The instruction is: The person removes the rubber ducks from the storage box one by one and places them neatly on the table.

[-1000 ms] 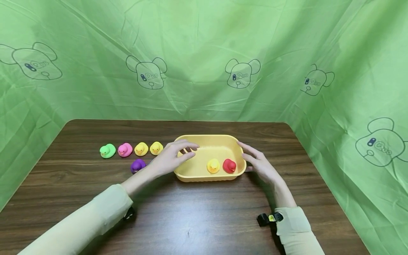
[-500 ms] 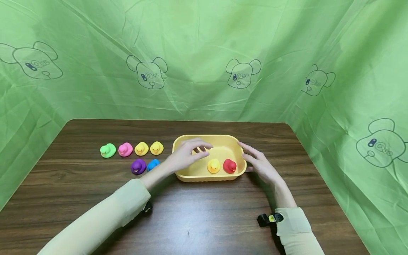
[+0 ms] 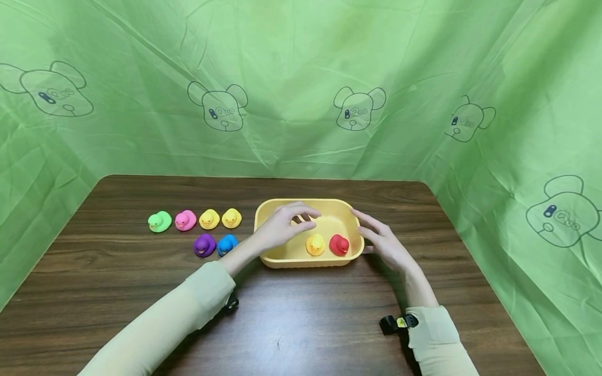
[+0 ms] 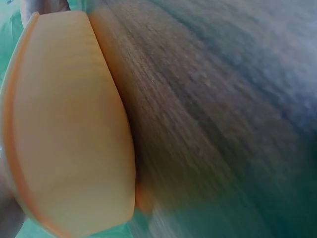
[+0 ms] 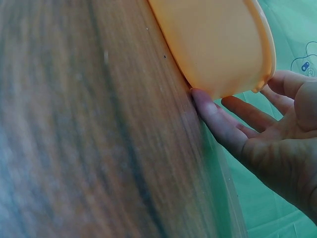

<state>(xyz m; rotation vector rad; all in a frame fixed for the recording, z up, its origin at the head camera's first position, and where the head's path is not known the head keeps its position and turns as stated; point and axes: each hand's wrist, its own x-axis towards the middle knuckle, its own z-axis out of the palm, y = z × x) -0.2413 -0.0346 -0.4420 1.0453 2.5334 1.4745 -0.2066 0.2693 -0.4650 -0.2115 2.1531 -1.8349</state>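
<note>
A pale yellow plastic tub (image 3: 308, 263) stands on the table. Inside it, a yellow toy duck (image 3: 315, 244) sits near the front wall, with a red toy duck (image 3: 339, 245) to its right. My left hand (image 3: 282, 227) is over the tub's left half, fingers loosely bent and thumb apart, with nothing seen between them; its fingertips point toward the yellow duck. At the tub's right end, my right hand (image 3: 383, 243) rests spread fingers against the wall and rim. In the right wrist view those fingers (image 5: 250, 113) are mostly straight at the tub's end.
Left of the tub, a green duck (image 3: 160, 222), a pink duck (image 3: 185, 220) and two yellow ducks (image 3: 209, 219) form a back row. A purple duck (image 3: 204, 245) and a blue duck (image 3: 228, 244) sit in front. Green cloth (image 3: 291, 104) surrounds the wooden table (image 3: 301, 318).
My left hand has moved right, from the tub's left edge to over its inside, uncovering the blue duck. The right hand, tub and ducks have stayed in place.
</note>
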